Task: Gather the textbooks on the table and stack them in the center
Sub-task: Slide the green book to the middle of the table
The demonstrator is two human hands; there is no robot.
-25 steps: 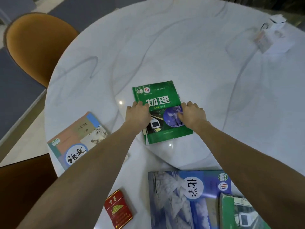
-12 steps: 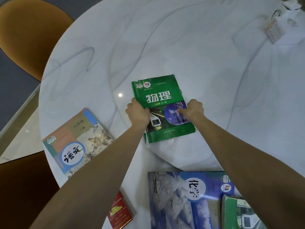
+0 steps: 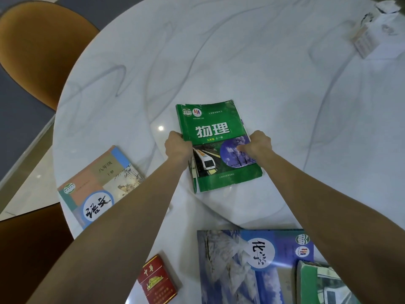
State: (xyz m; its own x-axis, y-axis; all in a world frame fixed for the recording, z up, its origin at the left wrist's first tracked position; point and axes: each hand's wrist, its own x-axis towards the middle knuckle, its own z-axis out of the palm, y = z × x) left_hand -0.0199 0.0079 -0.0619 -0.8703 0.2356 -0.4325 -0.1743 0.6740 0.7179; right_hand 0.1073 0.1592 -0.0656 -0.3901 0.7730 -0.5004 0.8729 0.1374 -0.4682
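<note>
- Head view: while both hands grip the green book point(image 3: 215, 145) near the middle of the table point(image 3: 241, 62), the left hand point(image 3: 178, 147) is curled over its spine edge and the right hand point(image 3: 258, 144) clamps the opposite edge, thumb flat on the cover.
- Position: the green book appears to lie on the marble or only just clear of it; the view does not settle which. A second green cover edge shows under its near left corner, so two books may already be stacked here.
- Orientation: the long axis runs away from the person, leaning slightly to the left at the far end; the title reads upright, its top edge farthest off.
- Other books: the pink-and-blue book point(image 3: 98, 185) lies at the left rim, partly under the left forearm; the blue book point(image 3: 247, 266) lies near, with another green book point(image 3: 324, 284) overlapping its right corner.
- Risk, slip: a worn, soft cover could bend or slide between the fingers, likely skewing the stack if it is pushed instead of lifted.
- Risk, sweep: the left forearm crosses the pink-and-blue book, which sits at the rim, and passes close above the red pack point(image 3: 156, 281); a careless pull back could knock either off.
- Risk, placement: the stack may end up off-centre.
</note>
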